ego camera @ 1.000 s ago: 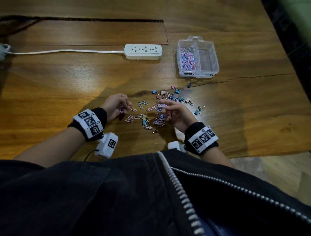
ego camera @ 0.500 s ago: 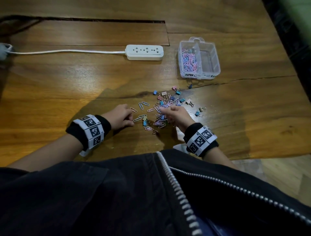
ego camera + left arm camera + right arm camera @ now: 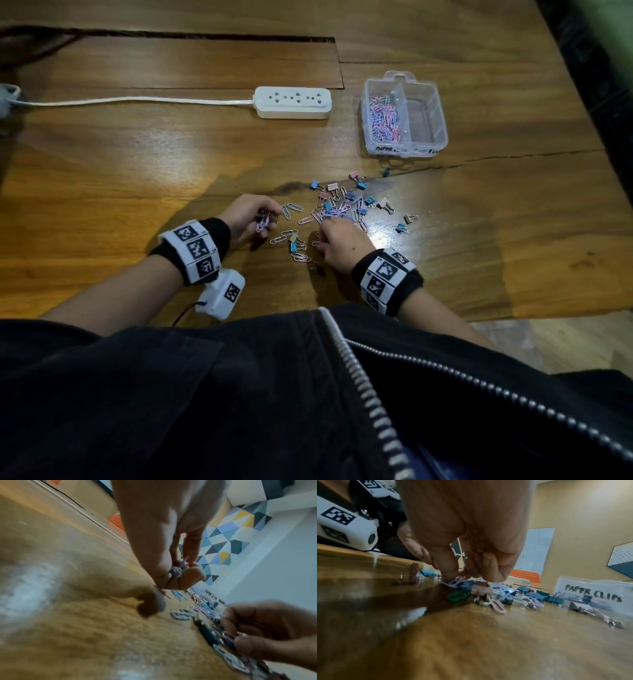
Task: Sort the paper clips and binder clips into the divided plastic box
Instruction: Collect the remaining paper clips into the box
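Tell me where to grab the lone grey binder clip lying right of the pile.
Pinch the grey binder clip across its wedge-shaped body, coming straight down from above. It lies flat on the wooden table, apart from other clips, its wire handles trailing sideways; they look too thin for a sure hold.

Wooden table [image 3: 137,164] with a power strip

A white plastic power strip [image 3: 293,102] lies toward the table's far edge, its white cord [image 3: 137,100] running to the left edge; an orange perforated chair [image 3: 526,576] stands beyond.

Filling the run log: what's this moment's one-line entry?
left hand: holds paper clips | right hand: pinching clips from pile | box: left compartment filled
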`<act>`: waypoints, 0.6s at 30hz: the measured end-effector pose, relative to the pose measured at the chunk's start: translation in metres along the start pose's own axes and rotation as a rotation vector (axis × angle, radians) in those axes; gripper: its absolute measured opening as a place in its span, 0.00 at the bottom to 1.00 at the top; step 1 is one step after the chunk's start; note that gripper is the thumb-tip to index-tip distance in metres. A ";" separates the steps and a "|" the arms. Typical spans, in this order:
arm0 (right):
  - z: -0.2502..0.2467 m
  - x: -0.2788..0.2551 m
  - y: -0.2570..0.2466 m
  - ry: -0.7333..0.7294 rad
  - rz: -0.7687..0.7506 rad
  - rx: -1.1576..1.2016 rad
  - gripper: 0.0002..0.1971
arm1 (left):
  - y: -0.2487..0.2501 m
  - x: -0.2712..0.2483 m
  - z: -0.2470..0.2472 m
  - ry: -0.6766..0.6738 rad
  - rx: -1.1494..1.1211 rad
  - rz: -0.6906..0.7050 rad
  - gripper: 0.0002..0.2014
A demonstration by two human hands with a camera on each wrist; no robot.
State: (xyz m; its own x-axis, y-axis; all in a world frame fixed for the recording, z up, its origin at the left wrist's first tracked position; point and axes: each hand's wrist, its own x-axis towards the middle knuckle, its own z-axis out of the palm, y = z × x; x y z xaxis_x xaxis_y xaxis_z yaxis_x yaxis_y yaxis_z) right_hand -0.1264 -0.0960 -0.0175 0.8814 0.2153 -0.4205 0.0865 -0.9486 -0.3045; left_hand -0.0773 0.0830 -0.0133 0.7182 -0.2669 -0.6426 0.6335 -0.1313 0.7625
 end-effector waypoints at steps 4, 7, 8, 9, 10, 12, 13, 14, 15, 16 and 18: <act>0.001 0.003 0.005 0.083 0.049 0.259 0.06 | -0.003 0.001 0.005 0.014 0.714 0.162 0.04; -0.003 0.002 0.009 0.120 0.121 0.504 0.02 | -0.006 0.003 0.006 -0.026 1.151 0.282 0.13; -0.004 0.001 0.012 0.113 0.144 0.568 0.04 | -0.006 0.004 0.006 -0.024 1.195 0.306 0.14; -0.005 0.001 0.014 0.111 0.165 0.644 0.06 | -0.005 0.004 0.007 -0.016 1.215 0.332 0.13; -0.006 0.002 0.017 0.119 0.189 0.736 0.09 | -0.005 0.004 0.008 -0.019 1.232 0.339 0.12; -0.008 0.001 0.022 0.137 0.233 0.935 0.13 | -0.005 0.005 0.011 -0.054 1.291 0.340 0.10; -0.009 0.001 0.024 0.139 0.252 1.028 0.13 | -0.004 0.005 0.013 -0.078 1.325 0.333 0.10; -0.011 0.001 0.025 0.137 0.269 1.110 0.14 | -0.004 0.005 0.014 -0.099 1.354 0.325 0.09; -0.013 -0.001 0.024 0.131 0.282 1.170 0.14 | -0.004 0.004 0.014 -0.117 1.375 0.321 0.08; -0.014 -0.001 0.024 0.124 0.295 1.206 0.15 | -0.004 0.004 0.015 -0.129 1.389 0.315 0.06; -0.015 -0.002 0.023 0.115 0.318 1.243 0.15 | -0.004 0.003 0.016 -0.128 1.375 0.312 0.04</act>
State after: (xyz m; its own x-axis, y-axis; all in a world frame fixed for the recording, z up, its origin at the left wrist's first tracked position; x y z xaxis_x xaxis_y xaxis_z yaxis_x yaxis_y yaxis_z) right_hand -0.1194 -0.1213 -0.0107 0.8236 -0.0592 -0.5640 -0.5671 -0.0891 -0.8188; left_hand -0.0822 0.0678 -0.0169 0.6969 -0.5309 -0.4821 -0.3787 -0.8433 0.3813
